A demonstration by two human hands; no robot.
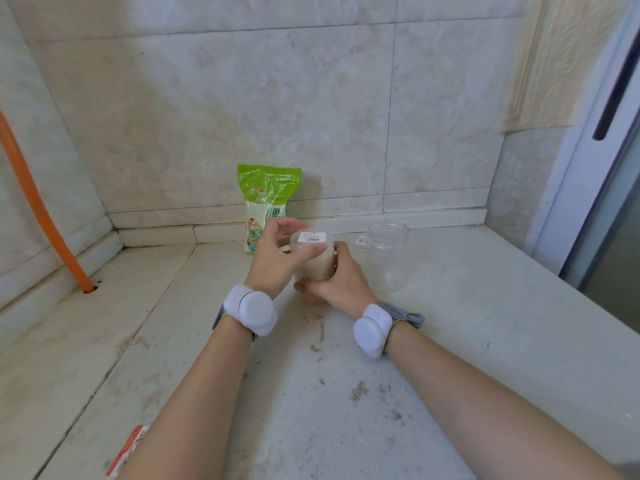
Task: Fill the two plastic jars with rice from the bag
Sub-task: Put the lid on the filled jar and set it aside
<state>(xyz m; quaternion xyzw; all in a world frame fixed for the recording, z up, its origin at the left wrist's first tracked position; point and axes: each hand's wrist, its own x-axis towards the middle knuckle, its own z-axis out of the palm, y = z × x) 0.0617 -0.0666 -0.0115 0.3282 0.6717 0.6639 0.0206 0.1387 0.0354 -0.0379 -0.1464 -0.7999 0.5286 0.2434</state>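
At frame centre the right hand (341, 277) grips the rice-filled jar (316, 268) while the left hand (277, 252) pinches its lid (311, 239); best seat it level before twisting, steadying the base.

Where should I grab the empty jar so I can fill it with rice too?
Hold the empty jar round its wide belly, coming in from the right side, since the filled jar and both hands sit on its left. It stands upright with its mouth open, so gripping low on the body keeps the top free for pouring. Its clear plastic may be slippery, so wrap your fingers well round.
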